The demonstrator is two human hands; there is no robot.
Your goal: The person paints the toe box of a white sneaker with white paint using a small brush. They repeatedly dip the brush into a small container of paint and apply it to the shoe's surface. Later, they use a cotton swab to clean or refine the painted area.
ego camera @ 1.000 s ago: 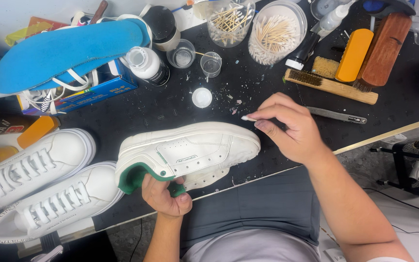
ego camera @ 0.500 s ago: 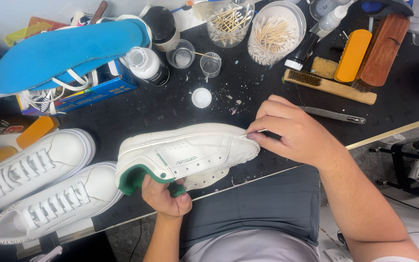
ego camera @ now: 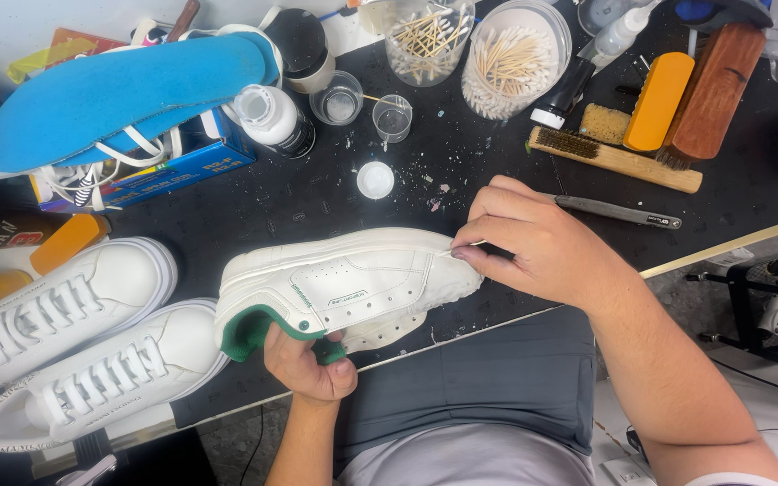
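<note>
Now my right hand (ego camera: 542,247) sits closed at toe of white sneaker (ego camera: 348,288), fingers pinched on thin stick; second ago it hovered open just beside toe. My left hand (ego camera: 308,364) same as before, gripping green-lined heel from below, sneaker on its side over black table (ego camera: 317,198). Stick tip mostly hidden, hard to make out
</note>
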